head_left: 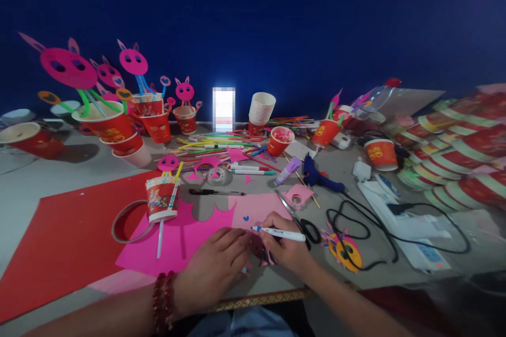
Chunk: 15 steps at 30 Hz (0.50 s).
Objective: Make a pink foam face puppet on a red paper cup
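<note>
A white marker (282, 234) with a blue tip is gripped by my right hand (276, 245), its tip close to the light pink paper (245, 206). On that paper is a small blue mark (245, 218). My left hand (221, 258) lies palm down on the paper's near side, fingers extended and slightly bent; its fingertips are partly hidden. Bright pink paper (174, 245) with scalloped cut-outs spreads left of it. A patterned paper cup (162, 197) with a pink face and straws lies there. Scissors (292, 210) are just beyond my right hand.
A blue glue gun (322, 176) trails a black cord (356, 210) on the right. Red card (59, 237) covers the left side. Red cups with pink animal figures (69, 68) stand behind it. Stacked decorated cups (462, 142) fill the far right. A black pen (216, 192) lies centrally.
</note>
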Tool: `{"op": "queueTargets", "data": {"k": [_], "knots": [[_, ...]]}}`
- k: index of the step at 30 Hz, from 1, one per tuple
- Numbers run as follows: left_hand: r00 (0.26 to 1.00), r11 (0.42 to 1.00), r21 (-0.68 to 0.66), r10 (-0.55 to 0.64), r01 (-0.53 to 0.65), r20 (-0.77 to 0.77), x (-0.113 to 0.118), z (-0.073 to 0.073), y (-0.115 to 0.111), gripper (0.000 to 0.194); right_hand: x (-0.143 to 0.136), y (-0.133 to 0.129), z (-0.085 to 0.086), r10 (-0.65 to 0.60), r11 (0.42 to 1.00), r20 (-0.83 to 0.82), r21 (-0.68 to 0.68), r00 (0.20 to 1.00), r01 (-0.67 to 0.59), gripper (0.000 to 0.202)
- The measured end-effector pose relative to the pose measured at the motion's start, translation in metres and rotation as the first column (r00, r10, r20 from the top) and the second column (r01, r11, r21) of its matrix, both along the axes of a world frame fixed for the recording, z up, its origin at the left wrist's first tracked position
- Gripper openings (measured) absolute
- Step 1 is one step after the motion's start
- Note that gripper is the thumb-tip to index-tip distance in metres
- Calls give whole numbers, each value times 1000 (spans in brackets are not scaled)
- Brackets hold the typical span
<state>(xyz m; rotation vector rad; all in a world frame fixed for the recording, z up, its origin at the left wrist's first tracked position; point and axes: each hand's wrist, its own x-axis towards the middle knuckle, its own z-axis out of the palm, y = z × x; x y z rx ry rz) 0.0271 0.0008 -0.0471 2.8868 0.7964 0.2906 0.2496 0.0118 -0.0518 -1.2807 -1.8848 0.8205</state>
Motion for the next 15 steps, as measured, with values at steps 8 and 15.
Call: {"op": "queueTargets", "data": {"k": [8,15], "knots": [[1000,1000,4,2,-2,3,0,1,0,44,0,-1,0,3,1000,-4,0,1000,-3,15],[1000,1000,18,8,-9,6,0,0,-1,41,0,-1,1,-6,1000,4,0,1000,6,14]]}}
